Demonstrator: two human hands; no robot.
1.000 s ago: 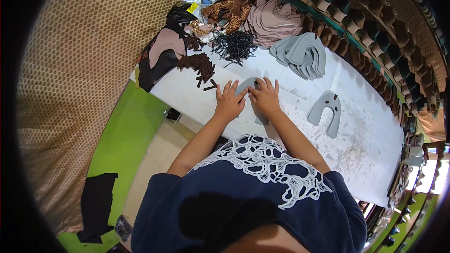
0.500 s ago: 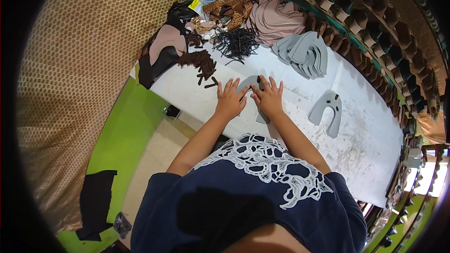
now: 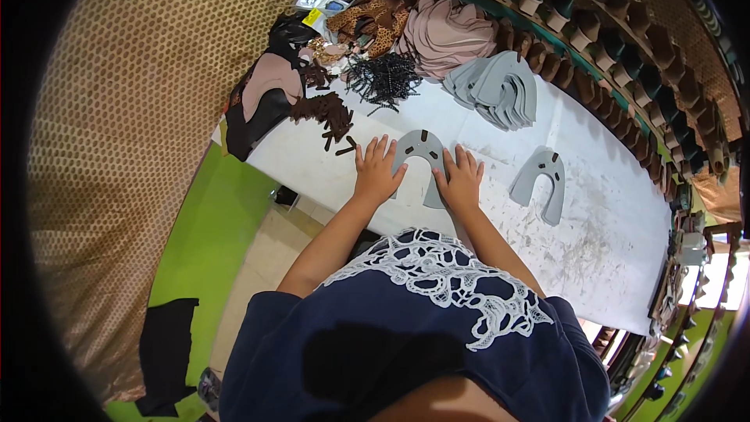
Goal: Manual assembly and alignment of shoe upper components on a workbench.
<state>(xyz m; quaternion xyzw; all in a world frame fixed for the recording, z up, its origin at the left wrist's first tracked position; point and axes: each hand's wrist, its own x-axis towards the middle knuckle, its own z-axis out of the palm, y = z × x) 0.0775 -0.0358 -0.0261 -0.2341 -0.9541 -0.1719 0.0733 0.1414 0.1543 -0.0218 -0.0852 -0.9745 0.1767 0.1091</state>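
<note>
Flat on the white table lies a grey U-shaped piece (image 3: 408, 143) with small dark brown strips (image 3: 424, 136) on its curved top. My left hand (image 3: 378, 170) rests at its left side, fingers stretched out. On the other side my right hand (image 3: 461, 177) lies with spread fingers, touching or very near its edge. Neither hand grips anything. To the right is a second grey U-shaped piece (image 3: 527, 174), also carrying dark strips. A loose heap of brown strips (image 3: 332, 116) spreads beyond my left hand, a few lying close to its fingertips.
Farther back are a stack of grey pieces (image 3: 500, 94), a stack of pinkish pieces (image 3: 449, 31), black beaded strips (image 3: 383, 78) and leopard-patterned material (image 3: 367, 22). Racks of shoe-shaped forms (image 3: 609, 47) line the right. A patterned gold curtain (image 3: 141, 109) hangs left of the table (image 3: 594, 266).
My hands have drawn apart and slightly toward me, off the top of the near grey piece. Its curved top and strips now show. The whole view has shifted a little.
</note>
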